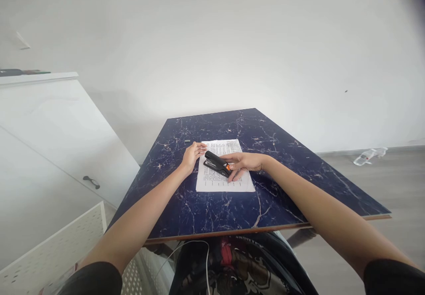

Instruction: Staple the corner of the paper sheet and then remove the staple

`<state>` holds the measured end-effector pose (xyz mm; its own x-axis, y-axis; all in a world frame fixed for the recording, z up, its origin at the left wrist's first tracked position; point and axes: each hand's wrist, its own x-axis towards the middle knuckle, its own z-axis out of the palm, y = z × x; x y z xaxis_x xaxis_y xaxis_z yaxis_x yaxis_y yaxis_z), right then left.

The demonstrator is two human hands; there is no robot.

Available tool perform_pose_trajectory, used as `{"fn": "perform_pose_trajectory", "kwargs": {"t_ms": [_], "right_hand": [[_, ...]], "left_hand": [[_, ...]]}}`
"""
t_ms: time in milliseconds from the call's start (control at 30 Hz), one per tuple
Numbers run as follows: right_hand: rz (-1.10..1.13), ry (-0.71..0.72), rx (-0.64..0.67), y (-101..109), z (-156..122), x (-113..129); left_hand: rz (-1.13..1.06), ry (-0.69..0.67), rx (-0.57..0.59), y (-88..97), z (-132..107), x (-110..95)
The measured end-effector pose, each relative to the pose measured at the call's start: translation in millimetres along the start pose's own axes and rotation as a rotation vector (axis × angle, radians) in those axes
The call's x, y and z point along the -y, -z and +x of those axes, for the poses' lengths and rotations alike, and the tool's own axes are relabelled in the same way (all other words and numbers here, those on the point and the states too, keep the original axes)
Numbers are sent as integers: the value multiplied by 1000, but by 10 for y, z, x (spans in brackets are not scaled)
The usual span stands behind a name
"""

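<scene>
A printed sheet of paper (226,178) lies flat on the dark blue marbled table (232,206). A black stapler (216,163) with an orange end lies across the sheet, pointing toward its upper left corner. My right hand (244,161) holds the stapler's rear end, fingers curled round it and resting on the paper. My left hand (191,155) rests at the sheet's upper left corner, fingers stretched out flat on the paper edge. A small dark object (187,141) lies on the table just beyond my left hand.
A white cabinet (49,144) with a dark handle (91,181) stands at the left. A white perforated panel (59,246) leans low at the left. An empty plastic bottle (368,155) lies on the wooden floor at the right, by the white wall.
</scene>
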<state>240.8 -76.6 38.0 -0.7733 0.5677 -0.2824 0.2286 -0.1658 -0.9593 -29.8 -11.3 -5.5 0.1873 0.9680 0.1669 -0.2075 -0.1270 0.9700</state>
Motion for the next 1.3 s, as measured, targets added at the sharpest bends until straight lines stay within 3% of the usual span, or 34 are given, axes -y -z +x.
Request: {"fn": "perform_pose_trajectory", "kwargs": {"t_ms": [600,933,1300], "right_hand": [[-59,60,13,-8,29,32],[-43,-5,68,-10,1,9],[-53,-52,89,-29,-13,62]], "left_hand": [[-64,20,-100,15,54,37],[-95,-4,-266,81,98,82],[-47,42,-194,68,84,42]]}}
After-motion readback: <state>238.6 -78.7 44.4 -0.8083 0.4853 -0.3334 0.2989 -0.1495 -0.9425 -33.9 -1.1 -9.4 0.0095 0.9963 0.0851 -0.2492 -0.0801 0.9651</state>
